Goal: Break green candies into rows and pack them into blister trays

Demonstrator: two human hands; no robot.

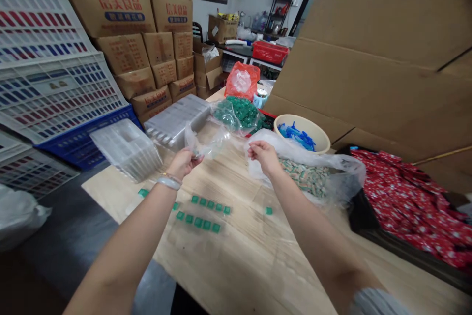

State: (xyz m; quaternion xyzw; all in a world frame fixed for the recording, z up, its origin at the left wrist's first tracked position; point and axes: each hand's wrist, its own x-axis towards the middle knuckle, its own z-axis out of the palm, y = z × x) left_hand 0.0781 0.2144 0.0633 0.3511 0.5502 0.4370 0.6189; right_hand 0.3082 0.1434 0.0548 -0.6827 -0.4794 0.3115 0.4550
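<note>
A: clear plastic point(209, 147) is mid-table; why's the left hand point(186, 161) pinching it?
B: maybe to hold it off the green squares point(198, 221) near side; right hand point(264, 155) looks closed on the packet bag point(344, 177), probably holding its mouth back

Dimly lit w/ indoor light, brighter nr top; softly shadowed on bench point(236, 271); slightly blurred, stretched twd edges.
</note>
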